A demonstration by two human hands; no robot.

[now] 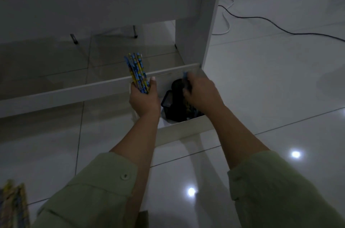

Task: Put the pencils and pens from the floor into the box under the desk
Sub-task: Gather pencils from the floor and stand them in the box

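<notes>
Two bare hands reach under the white desk, both arms in rolled pale-green sleeves. The left hand has its fingers wrapped around one upright bundle of pencils, blue and yellow patterned; about five tips show at the top, though the dim light makes an exact count hard. The right hand is over the black box, which sits in the low white compartment beside the desk leg. It is blurred; something bluish shows at its fingertips, and I cannot tell whether they pinch it. More patterned pencils lie on the tiled floor at the near left corner, three or so. Two cables, one white, one black, trail across the tiles at right
</notes>
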